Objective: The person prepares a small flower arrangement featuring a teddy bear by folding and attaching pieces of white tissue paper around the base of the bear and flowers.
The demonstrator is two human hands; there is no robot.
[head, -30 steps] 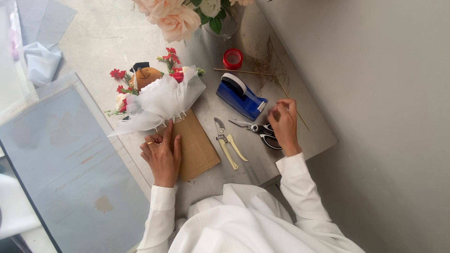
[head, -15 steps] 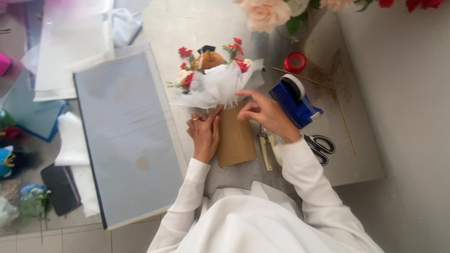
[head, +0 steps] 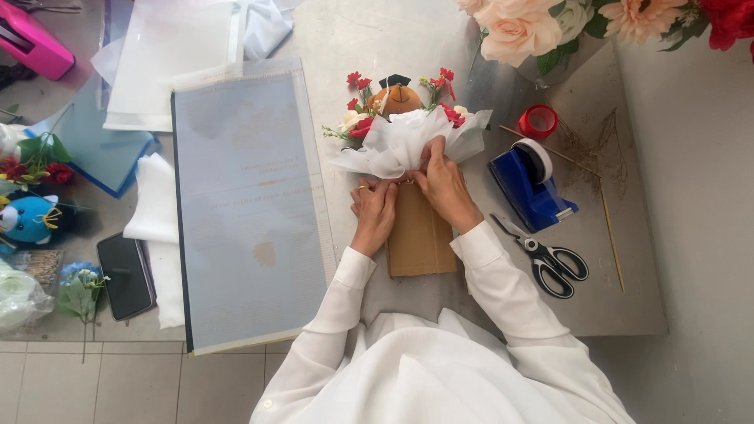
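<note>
Bouquet on the table, cutting mat to its left, tape dispenser to its right, scissors just below the dispenser

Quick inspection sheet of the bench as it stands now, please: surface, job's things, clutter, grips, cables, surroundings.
Surface: grey worktop, large pale cutting mat at the person's left.
Job's things: small bouquet in white wrap with a toy bear inside, lying on a brown kraft sheet.
Clutter: blue tape dispenser, scissors, red tape roll, thin stick, phone, white paper sheets.
Grips: left hand and right hand both pinch the wrap at the bouquet's neck.
Cables: nothing seen.
Surroundings: vase of large peach flowers, blue plush toy, tiled floor.
</note>
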